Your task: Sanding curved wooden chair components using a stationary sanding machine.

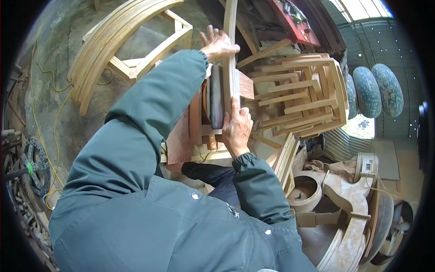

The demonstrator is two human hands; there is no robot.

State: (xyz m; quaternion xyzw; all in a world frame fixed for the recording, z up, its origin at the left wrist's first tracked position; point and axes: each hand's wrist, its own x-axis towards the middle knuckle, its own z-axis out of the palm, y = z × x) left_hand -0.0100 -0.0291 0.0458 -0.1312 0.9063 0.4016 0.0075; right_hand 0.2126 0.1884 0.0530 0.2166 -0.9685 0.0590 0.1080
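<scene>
A long, slightly bent wooden strip (229, 68) runs away from me, against a sander-like machine with a grey upright belt (216, 97). My left hand (219, 44) is at the strip's far part, its fingers spread and raised while the thumb side presses on the wood. Around the near end my right hand (237, 129) is closed, index finger stretched along the strip and the other fingers curled. The strip's underside and my right thumb's grip are partly hidden. A reddish-brown sheet (179, 140) hangs beside the machine, left of the belt.
Curved wooden pieces (104, 50) are stacked on a frame at the left. Wooden frames (308, 95) are piled at the right. A large bandsaw-like machine (349, 204) stands at the lower right. A yellow cord (56, 131) crosses the floor. A red panel (299, 22) lies ahead.
</scene>
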